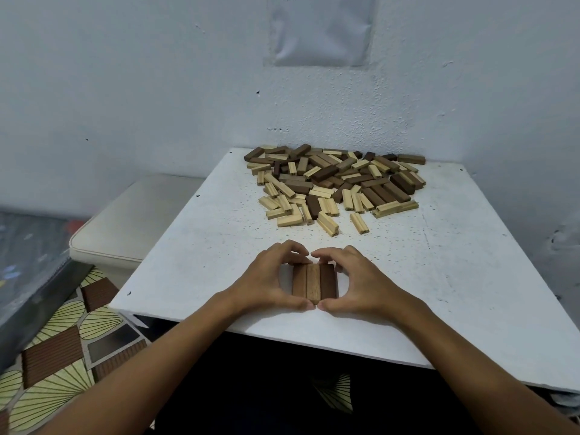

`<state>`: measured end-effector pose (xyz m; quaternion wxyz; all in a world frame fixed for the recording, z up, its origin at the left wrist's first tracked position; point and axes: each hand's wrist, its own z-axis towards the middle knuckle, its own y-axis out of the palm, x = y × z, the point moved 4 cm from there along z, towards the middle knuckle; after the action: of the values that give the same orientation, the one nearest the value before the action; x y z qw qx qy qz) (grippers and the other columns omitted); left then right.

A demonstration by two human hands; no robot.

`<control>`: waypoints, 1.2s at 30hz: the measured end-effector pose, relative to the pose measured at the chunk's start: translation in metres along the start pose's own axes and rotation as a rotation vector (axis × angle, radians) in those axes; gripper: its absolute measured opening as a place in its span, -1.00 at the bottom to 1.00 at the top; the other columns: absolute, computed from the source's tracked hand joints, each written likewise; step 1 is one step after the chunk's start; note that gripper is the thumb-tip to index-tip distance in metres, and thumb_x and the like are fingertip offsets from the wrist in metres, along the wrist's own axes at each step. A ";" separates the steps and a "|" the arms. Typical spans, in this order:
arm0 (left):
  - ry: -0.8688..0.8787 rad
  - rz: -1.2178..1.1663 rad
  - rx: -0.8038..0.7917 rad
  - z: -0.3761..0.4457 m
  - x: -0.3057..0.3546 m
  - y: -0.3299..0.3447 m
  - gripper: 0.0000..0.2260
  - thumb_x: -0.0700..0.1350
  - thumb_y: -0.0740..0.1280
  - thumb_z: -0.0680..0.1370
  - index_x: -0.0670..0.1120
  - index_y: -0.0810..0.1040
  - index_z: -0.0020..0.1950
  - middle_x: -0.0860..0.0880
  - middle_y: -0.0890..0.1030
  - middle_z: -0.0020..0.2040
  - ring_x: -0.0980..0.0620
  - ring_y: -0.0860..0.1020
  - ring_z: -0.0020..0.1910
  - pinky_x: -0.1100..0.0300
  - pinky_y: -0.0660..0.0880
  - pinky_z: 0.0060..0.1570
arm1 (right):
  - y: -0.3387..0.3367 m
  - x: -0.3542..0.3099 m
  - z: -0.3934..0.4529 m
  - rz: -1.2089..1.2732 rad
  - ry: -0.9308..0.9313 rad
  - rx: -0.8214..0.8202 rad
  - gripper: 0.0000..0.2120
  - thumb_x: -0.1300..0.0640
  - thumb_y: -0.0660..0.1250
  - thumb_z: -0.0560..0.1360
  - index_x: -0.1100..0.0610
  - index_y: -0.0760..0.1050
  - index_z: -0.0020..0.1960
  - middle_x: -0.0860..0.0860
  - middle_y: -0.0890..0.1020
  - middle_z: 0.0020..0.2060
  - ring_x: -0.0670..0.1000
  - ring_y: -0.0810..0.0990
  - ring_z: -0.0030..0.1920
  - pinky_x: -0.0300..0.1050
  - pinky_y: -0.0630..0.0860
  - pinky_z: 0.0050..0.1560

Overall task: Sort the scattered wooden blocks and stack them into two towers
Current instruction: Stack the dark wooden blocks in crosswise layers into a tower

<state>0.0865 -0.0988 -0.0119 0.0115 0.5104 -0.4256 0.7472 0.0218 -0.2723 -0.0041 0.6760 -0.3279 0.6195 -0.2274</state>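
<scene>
Three brown wooden blocks [314,282] lie side by side, flat, near the front edge of the white table [194,246]. My left hand [266,277] curls round their left side and my right hand [361,279] round their right side. Fingertips meet at the far end of the blocks and thumbs meet at the near end, so both hands frame the row. A heap of mixed dark and pale wooden blocks [335,183] lies scattered at the back of the table, well apart from my hands.
The table stands against a white wall [157,89]. A cream cushion [131,221] sits low to the left. Patterned floor covering [62,356] shows at the lower left, beside a dark flat object [28,271].
</scene>
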 end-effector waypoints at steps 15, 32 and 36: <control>0.087 0.157 0.081 0.038 -0.003 -0.028 -0.58 0.27 0.36 0.39 0.03 0.58 0.11 0.07 0.58 0.03 0.19 0.47 0.04 0.35 0.37 -0.08 | -0.044 0.020 0.027 0.080 -0.062 0.076 -0.45 -0.11 0.47 0.41 -0.13 0.42 0.36 -0.19 0.51 0.24 -0.27 0.49 0.11 -0.35 0.34 -0.12; 0.032 0.554 -0.094 0.176 -0.016 -0.032 -0.67 0.01 0.38 0.48 0.00 0.62 0.23 0.09 0.55 0.27 0.04 0.35 0.34 -0.07 0.24 0.29 | -0.086 0.090 0.165 -0.474 0.197 0.073 -0.40 -0.18 0.24 0.55 -0.02 0.22 0.53 0.06 0.21 0.53 0.09 0.03 0.56 0.15 0.02 0.50; 0.033 0.558 -0.089 0.176 -0.018 -0.033 -0.58 0.13 0.45 0.43 -0.01 0.62 0.23 0.08 0.55 0.28 0.05 0.35 0.35 -0.10 0.23 0.33 | -0.089 0.082 0.165 -0.498 0.157 0.201 -0.56 -0.09 0.32 0.50 0.05 0.50 0.33 0.02 0.48 0.36 0.09 0.29 0.44 0.09 0.21 0.40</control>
<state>0.2419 -0.1842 0.0151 -0.1652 0.3603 -0.5819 0.7102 0.2041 -0.3648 0.0064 0.5782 -0.3827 0.5446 -0.4717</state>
